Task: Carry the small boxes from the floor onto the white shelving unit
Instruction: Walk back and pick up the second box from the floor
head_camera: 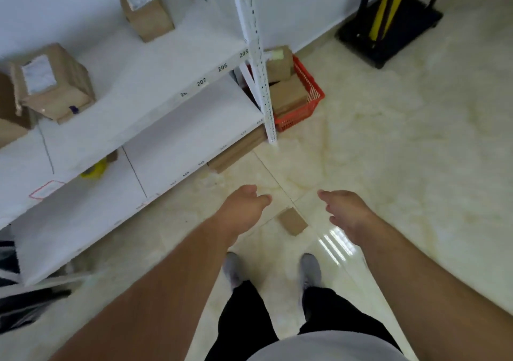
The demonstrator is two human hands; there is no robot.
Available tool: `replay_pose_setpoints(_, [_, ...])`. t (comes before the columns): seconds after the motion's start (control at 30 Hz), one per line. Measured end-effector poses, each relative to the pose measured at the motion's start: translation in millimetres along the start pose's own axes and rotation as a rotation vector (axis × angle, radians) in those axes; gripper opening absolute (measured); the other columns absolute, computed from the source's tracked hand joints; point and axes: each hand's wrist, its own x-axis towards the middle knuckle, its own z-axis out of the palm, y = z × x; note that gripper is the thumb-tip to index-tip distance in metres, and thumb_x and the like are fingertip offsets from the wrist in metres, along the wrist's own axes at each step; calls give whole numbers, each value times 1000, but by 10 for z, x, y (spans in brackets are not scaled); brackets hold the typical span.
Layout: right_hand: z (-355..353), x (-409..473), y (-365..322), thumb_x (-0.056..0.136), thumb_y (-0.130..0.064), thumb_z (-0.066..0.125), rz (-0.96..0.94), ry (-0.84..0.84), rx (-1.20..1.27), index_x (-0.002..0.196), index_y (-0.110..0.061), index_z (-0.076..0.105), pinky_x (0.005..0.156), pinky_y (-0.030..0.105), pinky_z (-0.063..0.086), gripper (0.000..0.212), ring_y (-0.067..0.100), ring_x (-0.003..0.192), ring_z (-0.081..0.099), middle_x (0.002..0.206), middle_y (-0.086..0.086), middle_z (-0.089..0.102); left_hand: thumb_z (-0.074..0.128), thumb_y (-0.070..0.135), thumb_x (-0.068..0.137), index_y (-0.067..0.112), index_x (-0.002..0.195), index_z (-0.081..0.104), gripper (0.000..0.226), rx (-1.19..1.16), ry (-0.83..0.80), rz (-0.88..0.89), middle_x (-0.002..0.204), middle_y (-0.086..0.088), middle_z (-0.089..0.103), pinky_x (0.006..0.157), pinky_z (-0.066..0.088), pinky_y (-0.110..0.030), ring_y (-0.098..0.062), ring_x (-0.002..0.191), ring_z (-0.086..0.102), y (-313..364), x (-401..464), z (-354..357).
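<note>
A small brown cardboard box (pixel 293 220) lies on the tiled floor just ahead of my feet. My left hand (pixel 243 208) hangs to the left of it and my right hand (pixel 345 210) to the right; both are empty with fingers loosely apart, and neither touches the box. The white shelving unit (pixel 155 83) fills the left side. One labelled brown box (pixel 144 6) stands on its upper shelf at the back, and another (pixel 54 83) stands nearer the left edge.
A red plastic basket (pixel 302 110) holding brown boxes stands on the floor behind the shelf's white upright post (pixel 259 63). A flat brown box (pixel 236 149) lies under the lowest shelf. A black trolley base with a yellow pole (pixel 388 24) stands at the far right wall. A yellow tape roll (pixel 94 170) sits on a lower shelf.
</note>
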Motion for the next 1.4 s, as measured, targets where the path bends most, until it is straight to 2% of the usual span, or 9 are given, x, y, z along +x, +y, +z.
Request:
replay_pose_setpoints(0.2, [60,76,43,66,-60,78,49,131,104,155,-5,53,125,52,41,108,32,145,55,149,12,60,60,40,106,19,169,35,71,173,-127,82,174,1,39,126,32,-41,-23,157,41,267,588,-135])
replay_pose_setpoints(0.3, [239,142,120,52,-69,76,105,212,151,118,-22,65,101,38,51,82,21,102,57,115,1,59,61,38,106,17,169,36,71,227,-225,98,173,-1,40,124,34,-39,-24,156,42,269,897,-274])
replay_pose_setpoints(0.43, [586,193,165,78,-57,73,127,321,179,90,-16,61,112,50,48,44,29,105,54,97,3,54,61,37,106,15,168,37,70,320,-324,115,172,-4,42,123,34,-37,-24,155,43,259,1327,-431])
replay_pose_setpoints(0.57, [821,311,319,54,-72,71,164,356,260,123,-22,64,124,49,41,86,24,124,54,120,-2,54,60,36,106,13,168,36,71,400,-392,128,173,-6,41,125,33,-37,-25,156,43,248,1726,-384])
replay_pose_setpoints(0.7, [876,508,630,64,-64,75,212,413,371,139,-12,63,122,42,41,92,27,135,58,136,3,63,62,35,105,12,167,39,70,456,-419,108,171,-6,44,127,35,-39,-26,154,45,102,2092,-133])
replay_pose_setpoints(0.83, [851,845,1034,58,-70,70,293,403,423,90,-35,49,102,35,40,51,22,115,53,107,-9,49,63,36,105,11,166,39,70,517,-444,85,170,-7,44,127,35,-40,-26,155,45,-188,2510,248])
replay_pose_setpoints(0.93, [861,1242,1425,81,-61,70,277,414,408,137,-17,64,125,46,40,71,28,146,54,146,0,60,61,37,106,11,165,39,68,582,-463,69,170,-7,45,126,35,-41,-26,154,45,-523,2994,623])
replay_pose_setpoints(1.0, [881,1596,1732,98,-48,67,302,408,422,165,-12,43,129,51,36,80,31,154,48,168,8,50,60,38,107,14,167,37,69,602,-456,44,171,-5,43,128,34,-42,-25,156,43,-784,3371,879])
replay_pose_setpoints(1.4, [1105,4248,3739,108,-33,55,369,407,488,172,-15,29,118,39,37,71,32,159,40,177,8,35,55,30,108,20,172,25,72,728,-392,3,178,-5,29,125,32,-41,-27,161,34,-2450,5689,2401])
